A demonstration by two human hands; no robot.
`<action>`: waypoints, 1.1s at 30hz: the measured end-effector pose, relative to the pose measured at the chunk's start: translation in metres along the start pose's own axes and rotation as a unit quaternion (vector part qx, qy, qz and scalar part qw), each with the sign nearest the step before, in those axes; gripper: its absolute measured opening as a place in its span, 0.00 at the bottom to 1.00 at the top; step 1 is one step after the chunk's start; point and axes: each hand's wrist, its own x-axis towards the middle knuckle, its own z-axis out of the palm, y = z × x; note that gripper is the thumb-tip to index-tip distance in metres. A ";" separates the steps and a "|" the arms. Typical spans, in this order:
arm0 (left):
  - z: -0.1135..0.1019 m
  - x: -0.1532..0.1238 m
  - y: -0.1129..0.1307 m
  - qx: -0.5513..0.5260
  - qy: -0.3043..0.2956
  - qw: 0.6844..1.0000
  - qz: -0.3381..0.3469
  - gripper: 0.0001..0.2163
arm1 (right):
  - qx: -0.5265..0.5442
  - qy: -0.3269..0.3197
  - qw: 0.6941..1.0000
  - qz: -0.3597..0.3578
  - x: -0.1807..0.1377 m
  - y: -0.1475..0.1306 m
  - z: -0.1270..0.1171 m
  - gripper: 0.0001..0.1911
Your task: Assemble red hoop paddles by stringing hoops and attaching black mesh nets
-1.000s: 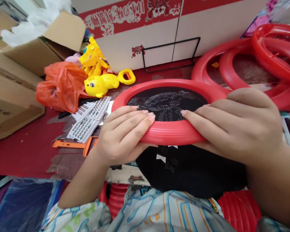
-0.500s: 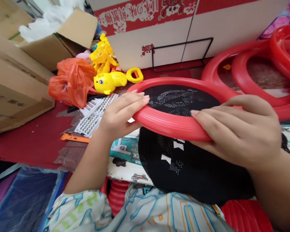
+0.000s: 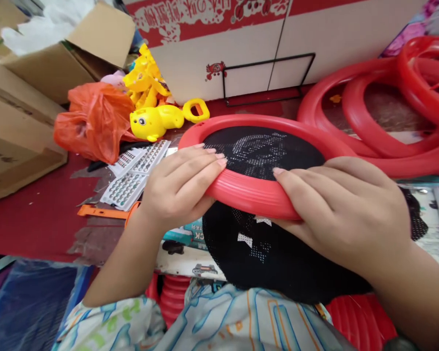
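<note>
A red plastic hoop [image 3: 254,194] is held in front of me with black mesh fabric [image 3: 263,151] stretched across it. More of the black mesh hangs below the rim toward my lap. My left hand [image 3: 177,187] grips the hoop's near left rim, fingers laid over the top edge. My right hand [image 3: 346,209] clasps the near right rim, its fingers wrapped over the edge and onto the mesh.
Several larger red hoops [image 3: 380,122] lie at the right. A yellow toy [image 3: 157,122], an orange plastic bag [image 3: 93,124], rhinestone sheets [image 3: 135,170] and an orange tool [image 3: 102,212] lie on the red table. Cardboard boxes [image 3: 18,122] stand left; a red-and-white box [image 3: 241,48] behind.
Both hands kept hold of the hoop and shifted along its near rim; the hoop tilted, then settled back. The view swung slightly.
</note>
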 end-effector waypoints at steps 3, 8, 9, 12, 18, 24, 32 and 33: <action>-0.002 0.003 0.005 -0.014 -0.030 0.999 -0.011 0.19 | -0.009 0.009 1.000 -0.018 0.000 -0.002 0.004 0.14; -0.001 0.011 0.031 -0.024 -0.063 0.998 0.018 0.19 | 0.001 -0.005 0.999 -0.038 -0.001 -0.009 0.009 0.14; -0.001 0.012 0.035 -0.025 -0.065 0.998 0.012 0.18 | 0.001 -0.003 0.999 -0.037 -0.002 -0.010 0.010 0.15; -0.001 0.014 0.043 -0.037 -0.055 0.997 -0.025 0.13 | -0.004 0.000 1.000 -0.029 -0.001 -0.013 0.011 0.16; 0.000 0.012 0.046 -0.030 -0.038 0.998 -0.044 0.13 | 0.000 -0.006 1.000 -0.017 0.003 -0.015 0.012 0.11; -0.003 0.012 0.040 -0.020 -0.084 0.996 0.004 0.19 | -0.004 0.009 0.999 -0.036 0.001 -0.013 0.016 0.12; 0.003 0.000 0.015 -0.038 -0.078 0.996 0.009 0.18 | 0.043 -0.059 0.997 -0.009 0.001 0.000 0.017 0.18; 0.002 -0.003 0.010 -0.042 -0.074 0.996 0.006 0.19 | 0.041 -0.061 0.997 -0.003 0.000 0.008 0.016 0.18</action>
